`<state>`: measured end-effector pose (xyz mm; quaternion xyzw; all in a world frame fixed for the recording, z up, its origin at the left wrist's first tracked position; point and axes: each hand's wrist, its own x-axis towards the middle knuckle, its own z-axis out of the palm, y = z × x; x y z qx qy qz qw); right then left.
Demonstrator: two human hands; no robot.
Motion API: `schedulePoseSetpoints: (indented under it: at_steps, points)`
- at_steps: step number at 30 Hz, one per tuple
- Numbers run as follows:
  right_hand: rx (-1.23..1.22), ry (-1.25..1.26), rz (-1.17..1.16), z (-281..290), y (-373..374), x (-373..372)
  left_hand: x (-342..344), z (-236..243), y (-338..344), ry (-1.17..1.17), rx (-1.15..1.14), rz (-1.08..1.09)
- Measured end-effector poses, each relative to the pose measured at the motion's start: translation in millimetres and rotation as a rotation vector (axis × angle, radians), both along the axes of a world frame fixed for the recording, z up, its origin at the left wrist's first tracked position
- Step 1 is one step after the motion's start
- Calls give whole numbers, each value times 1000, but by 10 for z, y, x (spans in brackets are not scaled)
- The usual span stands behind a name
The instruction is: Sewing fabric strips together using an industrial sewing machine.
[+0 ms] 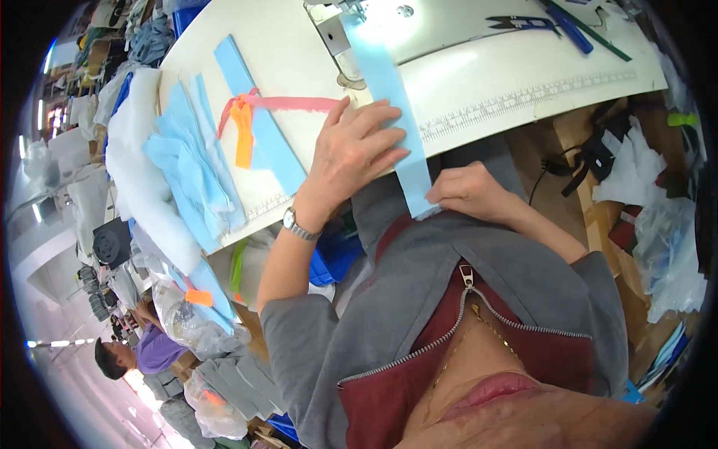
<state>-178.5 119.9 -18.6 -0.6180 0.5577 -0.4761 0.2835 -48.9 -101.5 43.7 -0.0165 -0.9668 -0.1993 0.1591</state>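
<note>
A long light blue fabric strip [407, 165] runs from the sewing machine's foot [355, 15] over the table's edge. My left hand [351, 153] lies on it near that edge, fingers apart and slightly bent. My right hand [467, 191] pinches the strip's loose lower end. Left of my left hand lie another blue strip [228, 56], a pink ribbon [292, 102] and an orange piece [241, 138].
The white table [538, 97] has a printed ruler edge, snips [516, 22] and pens [568, 30]. Blue pieces [179, 157] and white padding [131, 150] are piled left. Plastic bags [651, 224] hang right. A co-worker in purple [161, 348] is at the lower left.
</note>
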Motion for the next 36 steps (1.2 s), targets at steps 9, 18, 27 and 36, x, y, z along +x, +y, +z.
schedulePoseSetpoints:
  at_steps: [9,18,27,36]
  points:
    - [305,-144,99,387,84,-179,-56,82,-69,-48,8,-61]
    - [336,-162,70,332,7,-141,-262,63,-370,38,135,-9]
    - [230,-162,70,269,46,-118,-561,8,-683,-60,253,387]
    - [106,-65,81,241,33,-108,-666,28,-577,-168,394,521]
